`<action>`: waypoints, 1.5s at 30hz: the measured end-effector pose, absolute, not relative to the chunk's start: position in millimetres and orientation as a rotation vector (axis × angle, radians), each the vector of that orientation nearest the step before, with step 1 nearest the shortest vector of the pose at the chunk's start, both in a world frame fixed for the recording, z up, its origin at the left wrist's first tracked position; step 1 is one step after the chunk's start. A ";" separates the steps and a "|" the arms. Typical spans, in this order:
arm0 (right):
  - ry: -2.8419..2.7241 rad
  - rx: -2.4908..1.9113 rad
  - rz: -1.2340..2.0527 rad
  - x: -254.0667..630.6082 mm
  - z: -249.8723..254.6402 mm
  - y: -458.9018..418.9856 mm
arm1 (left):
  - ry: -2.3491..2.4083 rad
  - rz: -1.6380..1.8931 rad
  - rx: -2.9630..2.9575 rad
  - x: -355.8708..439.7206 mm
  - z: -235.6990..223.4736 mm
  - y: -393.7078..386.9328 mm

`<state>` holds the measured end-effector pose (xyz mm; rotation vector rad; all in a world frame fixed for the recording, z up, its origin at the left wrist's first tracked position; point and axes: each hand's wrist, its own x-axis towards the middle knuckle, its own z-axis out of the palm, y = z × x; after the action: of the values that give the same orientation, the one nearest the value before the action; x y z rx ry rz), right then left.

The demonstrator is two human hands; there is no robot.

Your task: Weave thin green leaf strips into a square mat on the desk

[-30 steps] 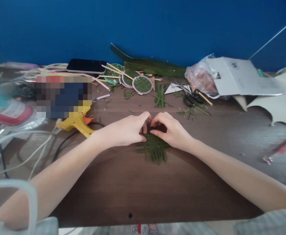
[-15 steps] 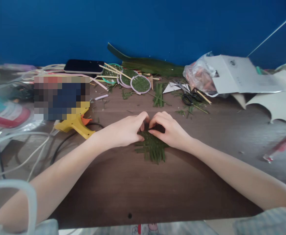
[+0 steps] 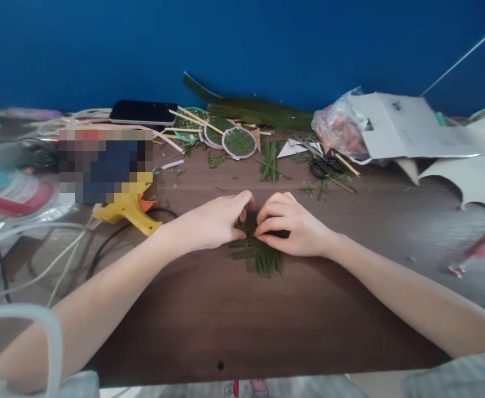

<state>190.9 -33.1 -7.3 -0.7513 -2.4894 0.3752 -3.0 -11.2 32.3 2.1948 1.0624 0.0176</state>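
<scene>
A small mat of woven green leaf strips (image 3: 262, 260) lies on the brown table, its loose ends fanning toward me. At its left edge, my left hand (image 3: 219, 221) is curled, thumb on the weave and bent fingers at the far side, gripping it. My right hand (image 3: 296, 226) pinches thumb and fingertips together at the upper part of the mat, on what looks like a thin leaf strip. Both hands partly cover the far half of the weave. Behind them lies a bundle of cut leaf strips (image 3: 270, 161).
Round hoops filled with green weave (image 3: 239, 142), with sticks, lie at the back beside a phone (image 3: 142, 112) and long leaves (image 3: 262, 112). Black-handled scissors (image 3: 325, 166) rest right of centre. A yellow glue gun (image 3: 132, 213) and cables lie left; white card (image 3: 416, 127) is right.
My right hand has shifted slightly toward me, its fingertips now lower on the weave and its fingers more visible. My left hand has barely moved.
</scene>
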 end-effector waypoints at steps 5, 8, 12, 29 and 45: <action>-2.559 -0.674 0.371 192.0 -9.0 -30.9 | 1.067 0.026 2.195 -3.3 30.4 -10.8; -2.560 -0.666 0.385 192.6 -9.5 -30.2 | 1.071 0.038 2.189 -3.2 29.1 -11.6; -2.556 -0.678 0.413 193.1 -8.9 -30.2 | 1.072 0.051 2.183 -2.7 27.8 -12.4; -2.513 -0.698 0.437 192.2 -10.6 -32.7 | 1.069 0.022 2.189 -2.4 28.2 -10.8; -2.359 -0.785 0.647 194.0 -9.2 -30.0 | 1.082 0.030 2.164 -2.7 32.4 -10.6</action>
<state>194.0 -30.0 -9.2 -0.7848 -2.3593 0.6467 -2.7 -10.6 32.4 2.1640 1.0818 0.0303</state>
